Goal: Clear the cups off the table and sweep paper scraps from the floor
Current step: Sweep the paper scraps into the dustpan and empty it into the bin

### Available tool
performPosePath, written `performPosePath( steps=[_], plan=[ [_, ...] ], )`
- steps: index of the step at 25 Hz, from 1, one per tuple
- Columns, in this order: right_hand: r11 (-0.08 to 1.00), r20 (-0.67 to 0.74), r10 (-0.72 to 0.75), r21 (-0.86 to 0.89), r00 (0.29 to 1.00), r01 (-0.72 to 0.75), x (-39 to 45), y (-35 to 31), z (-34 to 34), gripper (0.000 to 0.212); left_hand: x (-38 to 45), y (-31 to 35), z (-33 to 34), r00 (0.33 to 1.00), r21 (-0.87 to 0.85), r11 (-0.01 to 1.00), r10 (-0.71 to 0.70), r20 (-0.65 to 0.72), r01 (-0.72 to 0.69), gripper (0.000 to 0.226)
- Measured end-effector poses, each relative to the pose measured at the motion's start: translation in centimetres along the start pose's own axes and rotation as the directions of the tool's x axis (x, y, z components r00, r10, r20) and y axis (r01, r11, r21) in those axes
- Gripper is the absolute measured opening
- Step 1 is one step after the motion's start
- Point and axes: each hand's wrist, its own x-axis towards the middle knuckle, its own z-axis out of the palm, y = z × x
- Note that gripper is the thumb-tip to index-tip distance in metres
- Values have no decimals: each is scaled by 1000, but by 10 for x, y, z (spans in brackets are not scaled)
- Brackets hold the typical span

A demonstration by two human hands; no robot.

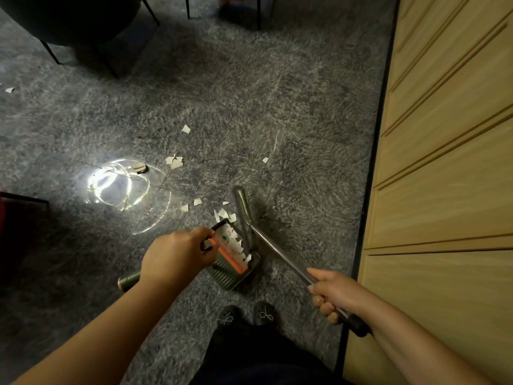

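Paper scraps (234,241) already sit in the dustpan (231,257), and more lie on the floor (249,120) just past its front edge. Our left hand (177,252) curls its fingers (206,240) round the top of the dustpan and holds it tipped on the floor. Our right hand (333,294) wraps its fingers (323,304) tight round the broom handle (280,258), and the broom head (243,204) rests beside the dustpan, close to the nearest bits. To do this step well, we think we should press the dustpan lip flat to the floor so no scrap slips under, then pull the broom in short, soft strokes toward it. A hard push might blow the light bits away. After the near ones, we would reach for the pile (174,162) farther out and the lone scrap (186,129) beyond it. One small scrap (10,90) lies far off to the left. We cannot see the tabletop or any cups from here. A bright light spot (116,184) on the floor makes the small thing at its edge hard to make out. Chair legs (152,11) at the top are cut off.
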Motion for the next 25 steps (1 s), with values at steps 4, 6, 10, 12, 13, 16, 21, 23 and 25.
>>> performPosePath(
  steps=[4, 6, 10, 12, 13, 16, 21, 23, 25],
  plan=[
    [996, -51, -8, 83, 999, 12, -2, 0, -1, 61, -14, -21, -2, 1000, -46, 999, -21, -11, 21, 31],
    [994, -70, -11, 105, 997, 19, -3, -3, 5, 60, -23, -36, -5, 999, -112, 993, -44, -25, 41, 29],
    [989, -131, -27, 140, 991, 46, -3, -19, 23, 61, -39, -62, -6, 989, -207, 972, -132, -71, 115, 30],
    [987, -161, -36, 147, 986, 60, 0, -31, 34, 59, -44, -74, -7, 978, -246, 956, -186, -91, 159, 30],
    [987, -172, -41, 149, 984, 67, 2, -37, 38, 58, -46, -81, -9, 971, -260, 948, -216, -100, 184, 30],
    [983, -197, -54, 164, 979, 87, 11, -53, 50, 58, -49, -106, -13, 954, -273, 930, -281, -103, 245, 30],
    [980, -217, -77, 161, 973, 114, 26, -81, 53, 59, -40, -124, -16, 941, -277, 917, -325, -96, 288, 32],
    [983, -227, -86, 139, 970, 120, 34, -98, 47, 59, -25, -127, -19, 941, -262, 920, -326, -91, 293, 34],
    [985, -234, -85, 128, 969, 117, 43, -116, 41, 58, -8, -130, -25, 928, -266, 907, -361, -89, 327, 35]
  ],
)
